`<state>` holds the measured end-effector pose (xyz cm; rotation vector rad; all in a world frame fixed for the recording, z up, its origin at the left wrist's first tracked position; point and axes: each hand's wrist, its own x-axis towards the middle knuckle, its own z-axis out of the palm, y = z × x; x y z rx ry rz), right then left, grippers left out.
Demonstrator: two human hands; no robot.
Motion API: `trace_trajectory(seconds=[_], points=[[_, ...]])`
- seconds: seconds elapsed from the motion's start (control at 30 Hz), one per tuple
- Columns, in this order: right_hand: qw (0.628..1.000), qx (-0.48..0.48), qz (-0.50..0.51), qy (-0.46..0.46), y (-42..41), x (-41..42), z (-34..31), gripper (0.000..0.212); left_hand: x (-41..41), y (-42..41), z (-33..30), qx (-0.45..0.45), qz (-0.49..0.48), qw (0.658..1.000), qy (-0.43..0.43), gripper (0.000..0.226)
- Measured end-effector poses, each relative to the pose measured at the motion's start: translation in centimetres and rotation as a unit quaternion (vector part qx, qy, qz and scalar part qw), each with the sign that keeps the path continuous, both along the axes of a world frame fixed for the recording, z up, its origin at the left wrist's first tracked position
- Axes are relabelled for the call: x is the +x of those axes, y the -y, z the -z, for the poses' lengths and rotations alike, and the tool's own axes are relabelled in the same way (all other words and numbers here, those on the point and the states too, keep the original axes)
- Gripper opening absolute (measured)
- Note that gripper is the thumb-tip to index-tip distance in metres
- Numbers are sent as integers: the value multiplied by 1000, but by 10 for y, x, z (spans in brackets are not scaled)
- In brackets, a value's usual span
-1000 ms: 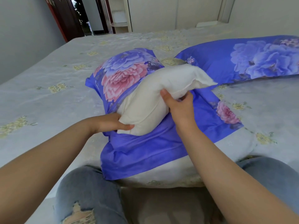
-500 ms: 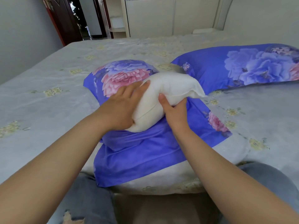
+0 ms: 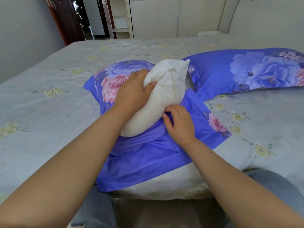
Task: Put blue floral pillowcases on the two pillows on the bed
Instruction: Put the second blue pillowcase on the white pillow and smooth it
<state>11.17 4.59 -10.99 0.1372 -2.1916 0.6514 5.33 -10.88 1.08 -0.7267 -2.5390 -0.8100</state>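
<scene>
A white pillow (image 3: 166, 89) sticks halfway out of a blue floral pillowcase (image 3: 148, 155) lying on the bed (image 3: 49, 104) in front of me. My left hand (image 3: 133, 92) grips the pillow's bunched left side, thumb dug into the fabric. My right hand (image 3: 179, 122) pinches the blue edge of the pillowcase opening just below the pillow. The far end of the pillow sits inside the case under the pink and purple flower print. A second pillow in a blue floral pillowcase (image 3: 246, 71) lies at the right.
The bed carries a pale grey sheet with yellow flowers. My knees in blue jeans (image 3: 269, 181) press against the near bed edge. Beyond the bed stand a cream wardrobe (image 3: 177, 17) and a dark doorway (image 3: 79, 18) at the back left.
My left hand went from under the pillow to on top and now squeezes its left side. My right hand let go of the pillow and took the pillowcase edge. The pillow stands more upright.
</scene>
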Motion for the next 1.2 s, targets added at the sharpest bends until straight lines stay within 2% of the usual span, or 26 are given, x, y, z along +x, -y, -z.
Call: trace_trajectory(seconds=[0.07, 0.13, 0.27, 0.4, 0.47, 0.57, 0.67, 0.77, 0.8, 0.83, 0.93, 0.97, 1.0, 1.07, 1.1, 1.13, 1.2], points=[[985, 153, 37, 71, -10, -5, 11, 28, -1, 0, 6, 35, 8, 999, 24, 35], [965, 228, 66, 112, -16, -6, 14, 39, -1, -1, 12, 45, 6, 998, 32, 36], [929, 318, 61, 179, -33, -9, -5, 35, 6, -9, 23, -7, 2, 999, 42, 40], [913, 385, -7, 132, -58, 3, -22, 21, 12, -19, 38, -118, 15, 990, 78, 49], [920, 387, -35, 58, -68, 10, -23, 12, 16, -23, 46, -158, 25, 983, 91, 49], [943, 328, -15, -57, -69, 21, -24, 22, 16, -28, 56, -217, 38, 971, 91, 46], [978, 179, 11, -107, -50, 30, -28, 31, 15, -34, 61, -194, 38, 971, 134, 35], [996, 19, -6, -84, -30, 23, -30, 14, 11, -41, 63, -248, 67, 951, 172, 25], [997, -18, -16, -71, -25, 19, -30, 12, 9, -40, 63, -232, 103, 946, 201, 20], [998, -26, -22, -62, -21, 15, -32, 22, 9, -37, 60, -205, 135, 942, 228, 13], [995, 87, -41, -23, -18, 5, -37, 47, 20, -22, 49, -51, 175, 935, 303, 7], [992, 126, -29, -12, -19, 5, -41, 53, 26, -18, 48, 1, 166, 945, 281, 22], [988, 151, -14, -4, -21, 4, -44, 59, 32, -14, 50, 29, 132, 968, 211, 37], [988, 153, 2, 24, -26, 5, -48, 69, 45, -7, 62, 8, 23, 1000, -2, 40], [991, 125, 0, 44, -27, 7, -49, 74, 55, -2, 68, -28, -42, 994, -98, 39], [995, 81, -3, 64, -29, 8, -48, 77, 65, 3, 75, -60, -94, 982, -155, 41], [995, -5, -6, 99, -27, 12, -48, 79, 85, 10, 93, -116, -138, 966, -187, 51]])
